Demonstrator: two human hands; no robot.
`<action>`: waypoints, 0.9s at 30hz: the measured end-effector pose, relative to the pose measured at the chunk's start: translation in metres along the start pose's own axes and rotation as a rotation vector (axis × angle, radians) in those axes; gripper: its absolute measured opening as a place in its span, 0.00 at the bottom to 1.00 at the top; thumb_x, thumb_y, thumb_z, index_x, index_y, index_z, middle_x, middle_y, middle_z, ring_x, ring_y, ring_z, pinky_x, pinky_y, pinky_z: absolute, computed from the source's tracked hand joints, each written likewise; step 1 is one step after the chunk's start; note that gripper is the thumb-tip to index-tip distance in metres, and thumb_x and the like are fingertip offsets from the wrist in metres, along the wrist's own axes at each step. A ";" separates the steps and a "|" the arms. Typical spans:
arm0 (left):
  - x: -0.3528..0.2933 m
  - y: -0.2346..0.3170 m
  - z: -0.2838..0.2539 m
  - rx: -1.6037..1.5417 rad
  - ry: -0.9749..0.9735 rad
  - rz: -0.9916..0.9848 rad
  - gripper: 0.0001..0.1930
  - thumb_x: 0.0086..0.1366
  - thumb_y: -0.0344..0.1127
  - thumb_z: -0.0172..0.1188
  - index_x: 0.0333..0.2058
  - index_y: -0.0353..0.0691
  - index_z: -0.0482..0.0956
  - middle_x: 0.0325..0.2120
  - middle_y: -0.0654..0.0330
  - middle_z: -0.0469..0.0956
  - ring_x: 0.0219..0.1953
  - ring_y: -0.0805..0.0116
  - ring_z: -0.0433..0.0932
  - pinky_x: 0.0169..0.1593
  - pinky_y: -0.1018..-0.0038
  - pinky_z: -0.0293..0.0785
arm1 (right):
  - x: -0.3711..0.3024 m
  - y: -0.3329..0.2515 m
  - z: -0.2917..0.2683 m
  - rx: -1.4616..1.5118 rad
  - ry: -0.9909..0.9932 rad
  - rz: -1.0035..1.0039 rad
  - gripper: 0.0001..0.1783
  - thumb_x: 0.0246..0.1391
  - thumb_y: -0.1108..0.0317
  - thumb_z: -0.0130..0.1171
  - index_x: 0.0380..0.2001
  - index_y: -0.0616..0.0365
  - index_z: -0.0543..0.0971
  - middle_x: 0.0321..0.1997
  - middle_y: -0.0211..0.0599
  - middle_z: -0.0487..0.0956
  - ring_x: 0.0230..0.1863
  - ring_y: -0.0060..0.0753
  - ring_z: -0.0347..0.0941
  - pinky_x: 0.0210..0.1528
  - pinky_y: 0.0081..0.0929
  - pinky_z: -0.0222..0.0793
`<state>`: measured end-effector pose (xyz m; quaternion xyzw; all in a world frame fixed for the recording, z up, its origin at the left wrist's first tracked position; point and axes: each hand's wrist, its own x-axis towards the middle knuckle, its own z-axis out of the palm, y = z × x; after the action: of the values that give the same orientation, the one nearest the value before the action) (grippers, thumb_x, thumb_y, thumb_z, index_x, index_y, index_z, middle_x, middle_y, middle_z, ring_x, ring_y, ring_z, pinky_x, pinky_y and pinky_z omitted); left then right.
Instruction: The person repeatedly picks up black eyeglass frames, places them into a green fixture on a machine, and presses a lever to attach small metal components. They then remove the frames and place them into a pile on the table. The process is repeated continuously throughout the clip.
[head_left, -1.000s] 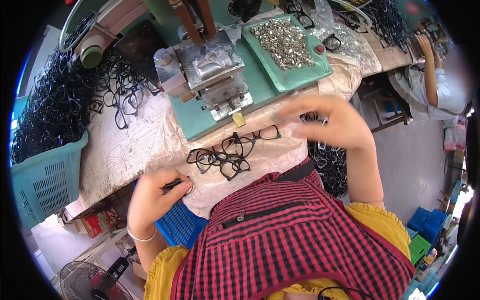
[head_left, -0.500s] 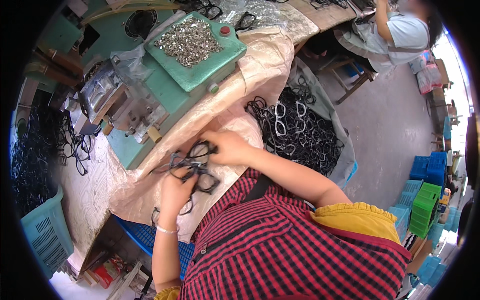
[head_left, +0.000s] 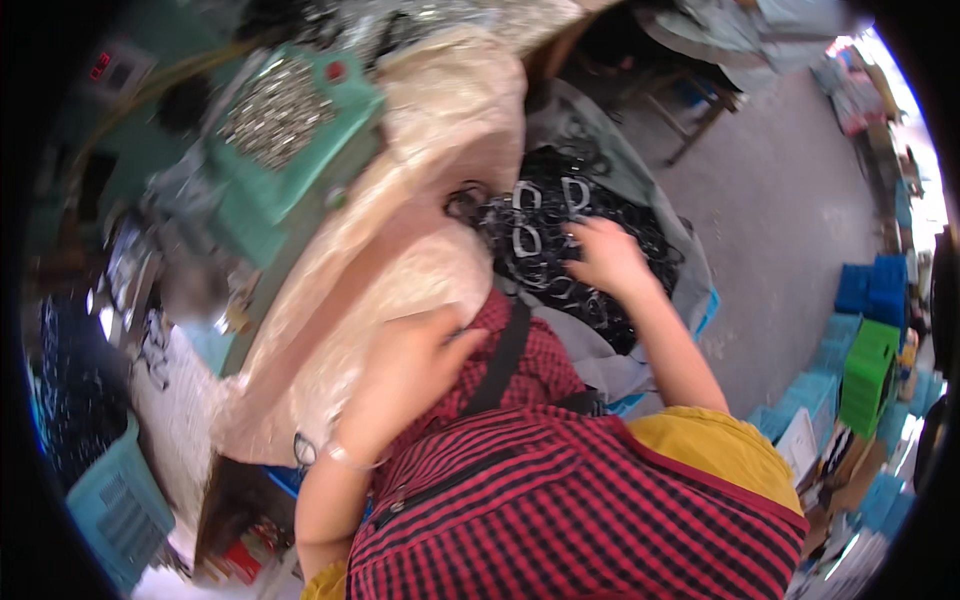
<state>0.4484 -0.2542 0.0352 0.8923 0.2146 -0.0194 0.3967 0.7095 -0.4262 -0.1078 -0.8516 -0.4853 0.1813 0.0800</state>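
Observation:
My right hand (head_left: 608, 258) is over the sack of black eyeglass frames (head_left: 610, 305), fingers apart, close to the heap or touching it. I cannot tell which. White eyeglass frames (head_left: 526, 240) lie on top of the black ones, left of that hand. My left hand (head_left: 420, 358) is over the edge of the beige cloth (head_left: 400, 285) by my lap, slightly blurred. Its thumb and fingers are spread, and I see nothing held in it. A small dark loop (head_left: 304, 450), perhaps part of an eyeglass frame, shows beside my left wrist.
A green machine (head_left: 300, 190) carrying a heap of small metal parts (head_left: 277, 112) stands at the upper left. A light blue basket (head_left: 120, 510) holds dark pieces at the lower left. A stool (head_left: 690, 125) is beyond the sack. Blue and green crates (head_left: 868, 375) stand at the right.
The black eyeglass frames that were between both hands are no longer in them. My right hand has moved right to the sack, my left towards my lap. The view has shifted.

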 end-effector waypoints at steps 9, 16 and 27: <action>-0.002 -0.004 -0.011 -0.038 0.086 -0.230 0.10 0.62 0.35 0.65 0.28 0.34 0.77 0.21 0.48 0.76 0.23 0.51 0.77 0.28 0.65 0.70 | 0.059 -0.029 0.114 -0.014 -0.034 -0.054 0.34 0.38 0.68 0.66 0.54 0.38 0.77 0.74 0.44 0.55 0.73 0.52 0.54 0.52 0.55 0.70; 0.000 -0.024 -0.003 -0.078 0.070 -0.361 0.07 0.61 0.32 0.66 0.30 0.34 0.80 0.23 0.51 0.80 0.25 0.59 0.80 0.30 0.70 0.73 | -0.054 0.066 0.115 0.046 -0.046 0.153 0.27 0.37 0.65 0.66 0.47 0.40 0.80 0.73 0.45 0.58 0.58 0.48 0.71 0.46 0.51 0.74; 0.138 0.012 0.015 -0.074 -0.022 -0.018 0.08 0.61 0.34 0.66 0.29 0.36 0.80 0.24 0.50 0.79 0.27 0.51 0.79 0.31 0.65 0.74 | 0.151 0.126 0.006 0.515 -0.134 0.020 0.21 0.48 0.49 0.65 0.42 0.48 0.86 0.47 0.41 0.84 0.49 0.46 0.80 0.51 0.36 0.74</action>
<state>0.5805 -0.2214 0.0054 0.8748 0.2186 -0.0246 0.4316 0.8773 -0.3619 -0.1877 -0.7940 -0.4188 0.3558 0.2599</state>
